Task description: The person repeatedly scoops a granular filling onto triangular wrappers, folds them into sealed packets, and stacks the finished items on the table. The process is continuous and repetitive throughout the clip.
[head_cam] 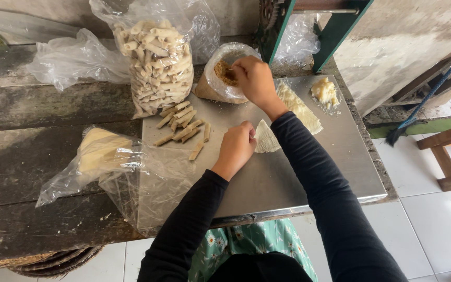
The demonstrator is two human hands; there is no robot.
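Reaching into the bag of brown filling [226, 73], your right hand [255, 79] pinches a portion with closed fingers; your left hand [236, 146] grips the folded wrapper [266, 140] on the steel surface [298, 172], where the filling belongs next.

Black sleeves [309, 172] over a green daisy-print skirt [251, 243], pale beige rolled pastries [184, 122] on a grey steel sheet [288, 177], brown crumbly filling [225, 73] in its clear bag, dark weathered table [37, 151], white floor tiles [434, 230].
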